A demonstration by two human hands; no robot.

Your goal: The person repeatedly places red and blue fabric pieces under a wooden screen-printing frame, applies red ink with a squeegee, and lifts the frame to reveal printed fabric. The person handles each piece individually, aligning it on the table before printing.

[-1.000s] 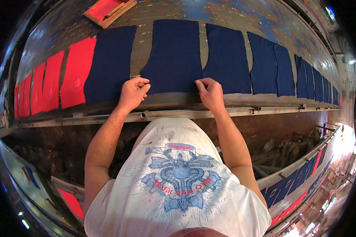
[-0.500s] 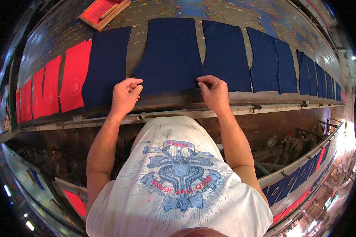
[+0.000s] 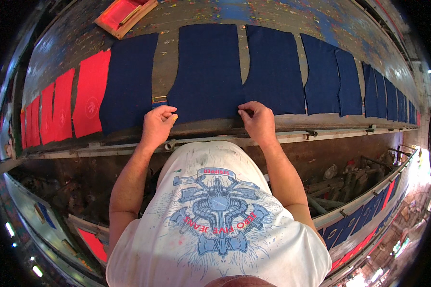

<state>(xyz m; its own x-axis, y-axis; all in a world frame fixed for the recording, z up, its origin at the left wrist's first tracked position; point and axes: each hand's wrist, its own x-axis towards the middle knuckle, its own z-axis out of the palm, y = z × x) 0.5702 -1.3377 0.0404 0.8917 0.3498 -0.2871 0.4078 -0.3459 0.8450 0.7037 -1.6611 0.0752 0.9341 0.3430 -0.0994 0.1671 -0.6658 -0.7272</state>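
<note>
A navy blue cut fabric panel (image 3: pixel 208 71) lies on the long table in front of me, its left side curving outward toward the near edge. At its near left corner, my left hand (image 3: pixel 159 125) pinches the cloth between thumb and fingers. My right hand (image 3: pixel 259 122) has the near right corner in a similar pinch. Another navy panel (image 3: pixel 127 81) lies to the left, and one more navy panel (image 3: pixel 275 71) lies close on the right. Beyond the left one is a red panel (image 3: pixel 92 93) bearing a pale round print.
A wooden-framed screen (image 3: pixel 124 16) with red inside rests at the table's far left. More navy panels (image 3: pixel 321 76) run in a row to the right, more red ones (image 3: pixel 62 105) to the left. A metal rail (image 3: pixel 292 136) with pipe stubs borders the table's near edge. Another table (image 3: pixel 364 215) stands behind.
Both hands have come slightly nearer to me, and the left has also moved a little right. The near edge of the navy panel has shifted slightly toward me.
</note>
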